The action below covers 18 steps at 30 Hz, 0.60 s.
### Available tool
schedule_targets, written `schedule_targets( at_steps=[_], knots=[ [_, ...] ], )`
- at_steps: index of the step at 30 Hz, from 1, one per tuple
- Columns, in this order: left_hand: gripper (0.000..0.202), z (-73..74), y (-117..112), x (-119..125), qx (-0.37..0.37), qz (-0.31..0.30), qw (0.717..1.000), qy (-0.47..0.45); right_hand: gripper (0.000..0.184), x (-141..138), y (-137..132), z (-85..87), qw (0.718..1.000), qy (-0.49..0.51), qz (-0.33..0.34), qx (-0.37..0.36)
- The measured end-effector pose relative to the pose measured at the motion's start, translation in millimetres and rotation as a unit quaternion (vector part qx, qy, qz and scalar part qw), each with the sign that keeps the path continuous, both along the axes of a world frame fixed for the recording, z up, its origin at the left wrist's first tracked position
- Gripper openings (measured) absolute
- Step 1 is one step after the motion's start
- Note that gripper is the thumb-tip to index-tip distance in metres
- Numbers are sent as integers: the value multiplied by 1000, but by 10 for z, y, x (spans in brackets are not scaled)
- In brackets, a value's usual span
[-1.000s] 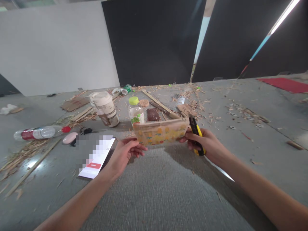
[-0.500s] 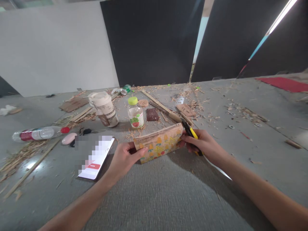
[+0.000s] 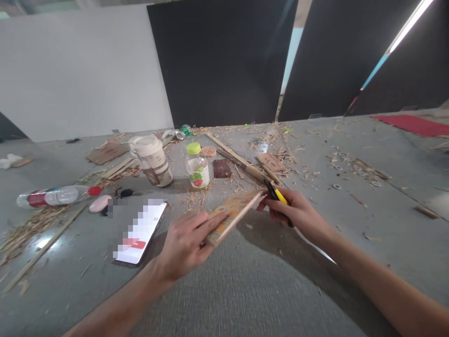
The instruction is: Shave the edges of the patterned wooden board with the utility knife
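Observation:
A thin wooden board (image 3: pixel 235 209) with a painted yellow, orange and green pattern is tilted above the grey surface, its pale edge facing me. My left hand (image 3: pixel 189 236) is closed on the board's left end, fingers across the painted face. At the far right end, my right hand (image 3: pixel 293 208) is closed around a black and yellow utility knife (image 3: pixel 278 195); its fingertips are by the board's corner. Whether the blade is out I cannot tell. Left of my left hand lies a lit phone (image 3: pixel 140 234).
Behind the board stand a clear bottle with a green lid (image 3: pixel 197 166) and a lidded paper cup (image 3: pixel 150 161). A plastic bottle (image 3: pixel 58 196) lies at the left. Wood strips (image 3: pixel 233 154), a dark square (image 3: pixel 222 169) and shavings lie about. Black panels (image 3: pixel 224 61) rise at the back.
The board has been tipped over, from its painted face toward me to its edge toward me. My left hand has turned over with it. My right hand still holds the knife.

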<state>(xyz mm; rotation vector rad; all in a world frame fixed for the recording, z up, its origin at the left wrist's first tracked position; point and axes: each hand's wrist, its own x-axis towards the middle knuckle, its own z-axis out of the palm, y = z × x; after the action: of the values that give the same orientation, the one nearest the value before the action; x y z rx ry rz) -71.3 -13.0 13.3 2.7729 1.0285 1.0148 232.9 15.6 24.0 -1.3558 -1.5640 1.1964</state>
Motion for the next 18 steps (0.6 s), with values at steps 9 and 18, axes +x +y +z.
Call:
schedule_targets(
  at_steps=[9, 18],
  knots=[
    [40, 29, -107, 67, 119, -54, 983, 128, 45, -121, -56, -58, 998, 60, -23, -7],
    [60, -76, -246, 252, 27, -56, 991, 116, 57, -338, -92, -141, 997, 13, -27, 69]
  ],
)
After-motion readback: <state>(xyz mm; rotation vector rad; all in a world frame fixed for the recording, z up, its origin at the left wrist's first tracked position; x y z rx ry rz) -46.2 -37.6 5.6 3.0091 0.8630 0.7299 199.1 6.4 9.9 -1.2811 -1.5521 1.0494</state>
